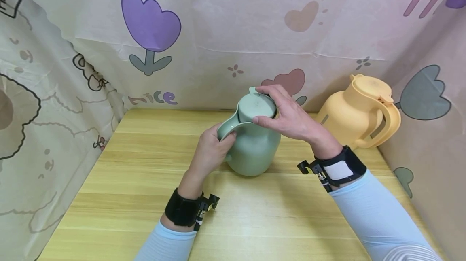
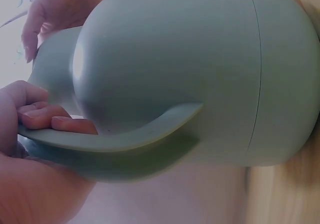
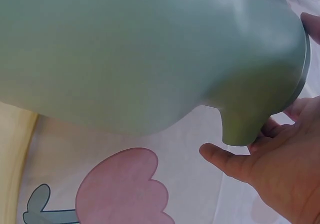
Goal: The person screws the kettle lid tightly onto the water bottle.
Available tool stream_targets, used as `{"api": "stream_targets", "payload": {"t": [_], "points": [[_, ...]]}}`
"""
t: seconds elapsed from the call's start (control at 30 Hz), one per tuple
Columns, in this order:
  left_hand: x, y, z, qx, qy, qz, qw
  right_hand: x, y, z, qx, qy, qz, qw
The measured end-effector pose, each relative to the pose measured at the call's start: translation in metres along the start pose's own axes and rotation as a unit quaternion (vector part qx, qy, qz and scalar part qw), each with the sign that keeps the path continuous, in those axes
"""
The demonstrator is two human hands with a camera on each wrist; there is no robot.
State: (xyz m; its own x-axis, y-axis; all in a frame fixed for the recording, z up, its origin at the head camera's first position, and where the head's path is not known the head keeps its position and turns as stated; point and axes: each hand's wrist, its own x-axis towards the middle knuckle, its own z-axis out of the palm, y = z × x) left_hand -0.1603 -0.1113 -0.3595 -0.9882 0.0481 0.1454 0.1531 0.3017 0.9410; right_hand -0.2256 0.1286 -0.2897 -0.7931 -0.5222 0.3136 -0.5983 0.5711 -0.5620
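A pale green thermos jug [image 1: 255, 151] stands upright on the wooden table, its round lid [image 1: 256, 105] in place on the neck. My left hand [image 1: 209, 147] grips the looped handle [image 1: 227, 126], which faces left; the left wrist view shows the fingers curled through that handle [image 2: 125, 144]. Over the top, my right hand [image 1: 291, 115] holds the lid by its edge, thumb at the near side and fingers at the far side. In the right wrist view a short spout [image 3: 237, 129] juts from the neck beside the right hand's fingers.
A yellow jug [image 1: 338, 111] of similar shape, with its lid on, stands at the back right, beyond my right wrist. Patterned cloth [image 1: 218, 18] hangs behind the wooden table [image 1: 145, 196] and along both sides. Black straps with small camera mounts circle both wrists.
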Motion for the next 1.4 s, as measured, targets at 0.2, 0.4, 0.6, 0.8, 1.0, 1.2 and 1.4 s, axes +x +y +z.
{"api": "stream_targets", "payload": {"t": [0.2, 0.4, 0.6, 0.8, 1.0, 1.2, 1.4], "points": [[-0.0003, -0.0003, 0.0, 0.0, 0.0, 0.001, 1.0, -0.0016, 0.001, -0.0024, 0.019, -0.013, 0.003, 0.9997], [0.0, 0.0, -0.0003, 0.0, 0.0, -0.004, 1.0, -0.0026, 0.0004, -0.0034, 0.024, -0.016, -0.001, 0.9996], [0.0004, -0.0002, -0.0004, -0.002, -0.001, -0.005, 1.0, -0.0027, 0.0001, -0.003, 0.023, -0.015, -0.003, 0.9996], [0.0008, 0.0003, -0.0008, -0.001, -0.002, -0.008, 1.0, -0.0011, -0.0009, -0.0002, 0.015, -0.005, 0.001, 0.9999], [0.0006, 0.0, -0.0009, -0.001, -0.004, -0.01, 0.9999, -0.0006, -0.0008, 0.002, 0.006, 0.005, 0.004, 1.0], [0.0007, -0.0003, -0.0008, 0.001, -0.001, -0.006, 1.0, -0.001, -0.0013, 0.0021, 0.001, 0.009, 0.004, 0.9999], [0.0005, 0.0, -0.0007, 0.003, 0.0, -0.007, 1.0, -0.0026, -0.002, 0.0013, -0.006, 0.008, -0.002, 1.0]]}}
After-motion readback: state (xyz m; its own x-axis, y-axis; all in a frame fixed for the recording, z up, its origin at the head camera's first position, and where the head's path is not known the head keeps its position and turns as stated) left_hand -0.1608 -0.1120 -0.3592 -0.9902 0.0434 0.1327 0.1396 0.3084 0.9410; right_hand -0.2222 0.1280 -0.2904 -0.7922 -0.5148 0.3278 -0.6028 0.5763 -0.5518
